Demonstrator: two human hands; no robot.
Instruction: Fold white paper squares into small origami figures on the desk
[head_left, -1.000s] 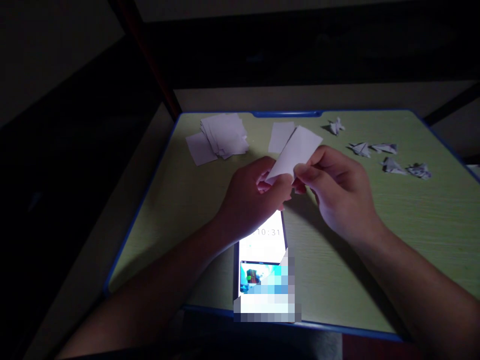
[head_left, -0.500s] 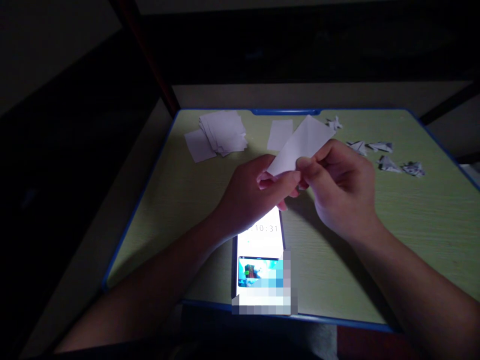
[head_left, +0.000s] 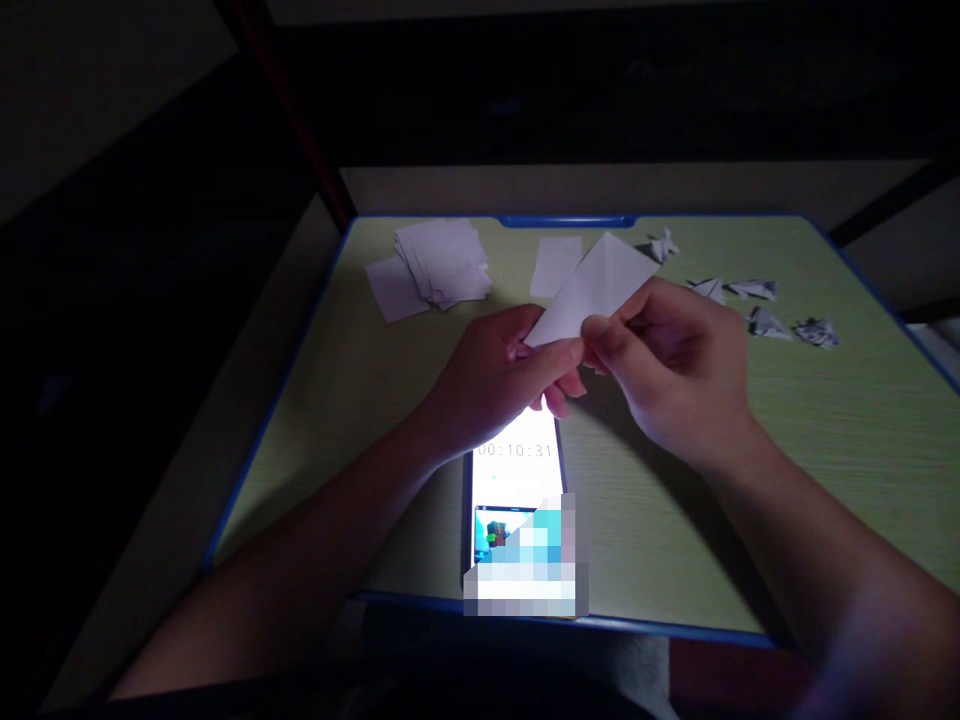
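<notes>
Between my hands, above the table, is a folded piece of white paper (head_left: 600, 285) with a pointed top corner and a faint crease down it. My left hand (head_left: 510, 370) grips its lower left edge, thumb along the bottom. My right hand (head_left: 667, 360) pinches the lower right part, with the thumb pressed on the near face. Fingers behind the paper are partly hidden. Below my hands lies a lit phone (head_left: 517, 475) showing a timer at 00:10:31, its lower part pixelated.
A stack of white paper sheets (head_left: 446, 260) lies at the back left. One single sheet (head_left: 555, 265) sits at the back middle. Several small folded paper pieces (head_left: 769, 322) are at the right. The green table has a blue rim (head_left: 566, 221).
The view has shifted slightly. My left fingers beneath the paper have spread a little, while both hands keep hold of it.
</notes>
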